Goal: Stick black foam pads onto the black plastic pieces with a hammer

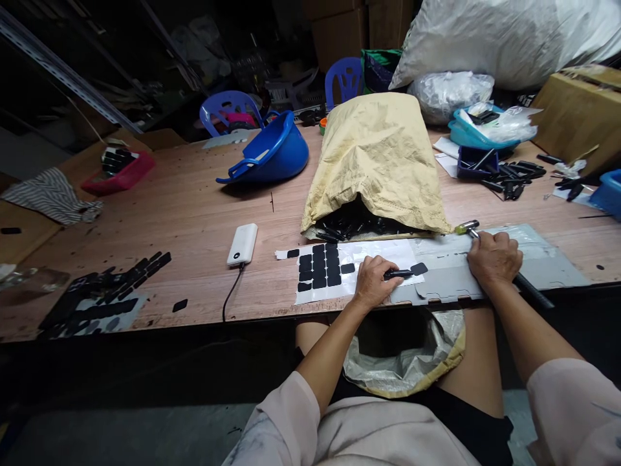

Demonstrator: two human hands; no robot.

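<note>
On the sheet at the table's front edge, my left hand (374, 281) is closed on a slim black plastic piece (400, 274). Its tip points right, close to a black rounded pad (418, 268). My right hand (495, 259) is wrapped round a hammer (535, 291); the dark handle sticks out toward the lower right and the head, with a yellowish face, lies beyond my fingers. Beneath this hand is a grey, tape-covered board (543, 259). Left of my left hand, several black rounded stickers (319, 266) sit in rows on a white backing sheet (344, 296).
A yellow sack (378, 142) full of black pieces opens toward me. A white power bank (242, 244) with a cable lies to the left, near a tilted blue basin (279, 152). Black parts (521, 171) are scattered at the right. An open sack (412, 372) rests on my lap.
</note>
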